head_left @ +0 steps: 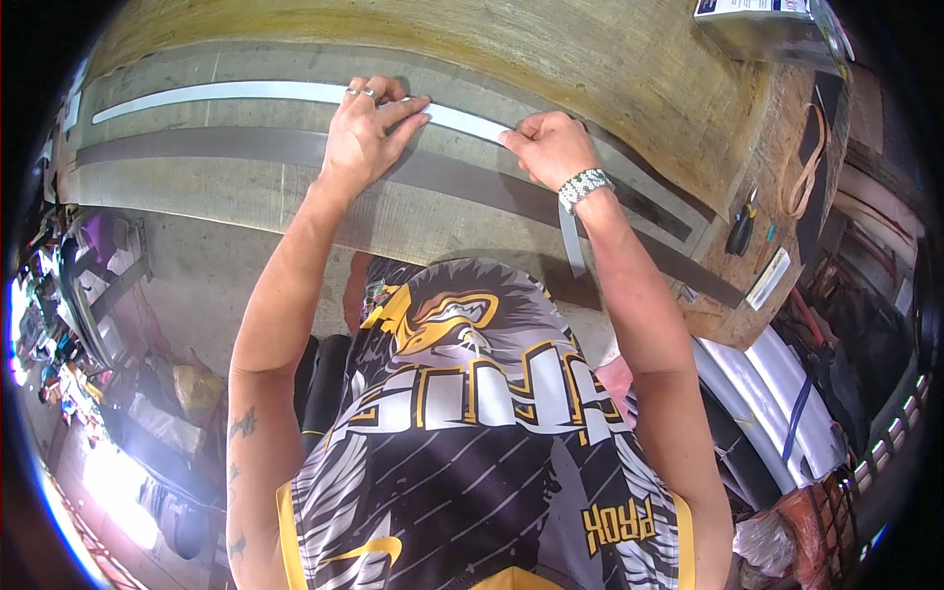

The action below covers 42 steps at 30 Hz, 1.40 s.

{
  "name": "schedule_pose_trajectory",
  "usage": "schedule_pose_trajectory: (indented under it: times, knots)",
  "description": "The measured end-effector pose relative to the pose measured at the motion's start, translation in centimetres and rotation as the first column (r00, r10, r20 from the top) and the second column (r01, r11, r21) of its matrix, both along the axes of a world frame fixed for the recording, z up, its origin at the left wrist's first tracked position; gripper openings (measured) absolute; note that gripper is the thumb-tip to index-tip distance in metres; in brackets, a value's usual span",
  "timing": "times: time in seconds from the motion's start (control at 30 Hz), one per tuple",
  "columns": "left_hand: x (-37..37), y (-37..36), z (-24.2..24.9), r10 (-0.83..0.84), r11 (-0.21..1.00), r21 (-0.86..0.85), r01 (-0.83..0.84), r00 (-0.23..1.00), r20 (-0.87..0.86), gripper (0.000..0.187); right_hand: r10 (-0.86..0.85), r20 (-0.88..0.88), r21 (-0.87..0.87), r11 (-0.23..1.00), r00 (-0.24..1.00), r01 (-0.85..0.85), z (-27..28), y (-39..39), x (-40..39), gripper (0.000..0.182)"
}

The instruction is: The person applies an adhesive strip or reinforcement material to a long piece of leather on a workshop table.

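Note:
A long, narrow white strip [236,90] runs along the far side of the work table over a dark band. My left hand [369,133], with rings on its fingers, is closed over the strip, thumb and index finger pressed at its edge. To the right, my right hand [556,147] pinches the strip between thumb and fingers. A narrow grey tail [570,246] hangs below my right wrist; whether it belongs to the white strip is hidden. Nearer my body lies a wider dark grey strip [236,145], passing beneath both arms.
Dark-handled pliers [740,231] and a pale flat bar [768,278] lie at the table's right end. A metal tin [772,34] stands at the back right. Silvery rolls [767,403] are below on the right, with clutter [147,433] on the left.

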<state>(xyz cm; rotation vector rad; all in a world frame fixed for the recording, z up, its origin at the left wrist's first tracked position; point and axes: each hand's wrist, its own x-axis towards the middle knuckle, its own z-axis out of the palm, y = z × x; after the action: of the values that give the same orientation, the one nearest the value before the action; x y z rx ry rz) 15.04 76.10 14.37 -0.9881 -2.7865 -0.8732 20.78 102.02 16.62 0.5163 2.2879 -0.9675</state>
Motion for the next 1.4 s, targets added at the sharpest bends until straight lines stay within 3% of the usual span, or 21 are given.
schedule_pose_trajectory:
  times: [0.2,0.3,0.4,0.43,0.53,0.57,0.67,0.7,0.77,0.87,1.0,1.4]
  knots:
    - [0.8,0.7,-0.2,-0.010,1.000,0.015,0.011,0.998,-0.061,0.027,-0.003,0.004,0.020,1.000,1.000,0.003,0.1,-0.2,-0.1,0.030]
    - [2.3,3.6,-0.5,-0.163,0.974,0.168,0.149,0.984,0.069,0.036,0.012,-0.006,0.066,0.998,1.000,-0.012,-0.4,-0.5,-0.1,0.030]
    - [3.6,6.8,0.0,-0.131,0.976,0.207,0.064,0.936,0.327,0.044,0.079,-0.027,0.110,0.991,0.997,-0.075,0.3,-0.5,-0.2,0.030]
    - [3.7,7.0,-0.1,-0.108,0.975,0.218,0.031,0.930,0.352,0.044,0.046,0.120,0.000,0.999,0.992,-0.046,1.3,-0.1,-0.8,0.032]
    - [3.3,6.9,0.0,-0.065,0.971,0.236,-0.039,0.907,0.417,0.045,-0.103,0.209,-0.452,0.871,0.973,0.190,1.0,2.9,0.5,0.033]
    - [3.3,6.9,0.0,-0.066,0.971,0.237,-0.044,0.897,0.437,0.045,-0.101,0.200,-0.530,0.825,0.975,0.194,2.1,3.8,1.2,0.035]
    - [3.1,6.8,-0.2,-0.062,0.971,0.233,-0.048,0.893,0.445,0.039,0.062,0.139,-0.362,0.932,0.988,-0.007,1.5,7.8,3.1,0.035]
    - [3.2,6.9,0.0,-0.055,0.974,0.223,-0.050,0.895,0.443,0.038,-0.021,0.118,-0.381,0.922,0.993,0.064,0.5,8.7,4.4,0.036]
    - [3.1,7.0,0.4,-0.053,0.977,0.208,-0.042,0.899,0.435,0.031,0.000,0.120,-0.325,0.945,0.993,0.039,0.5,9.4,5.2,0.035]
    - [3.0,7.4,0.4,-0.121,0.986,0.148,0.080,0.949,0.292,0.028,0.025,0.099,-0.225,0.974,0.995,-0.002,0.4,9.8,5.6,0.035]
    - [4.0,7.9,1.0,-0.040,0.998,0.059,0.025,0.962,0.270,0.029,0.043,0.066,-0.138,0.990,0.997,-0.034,-0.2,9.4,5.6,0.036]
    - [4.4,8.2,0.1,-0.050,0.998,0.034,0.044,0.978,0.204,0.026,0.014,0.084,-0.133,0.991,0.996,-0.003,0.1,9.4,4.8,0.036]
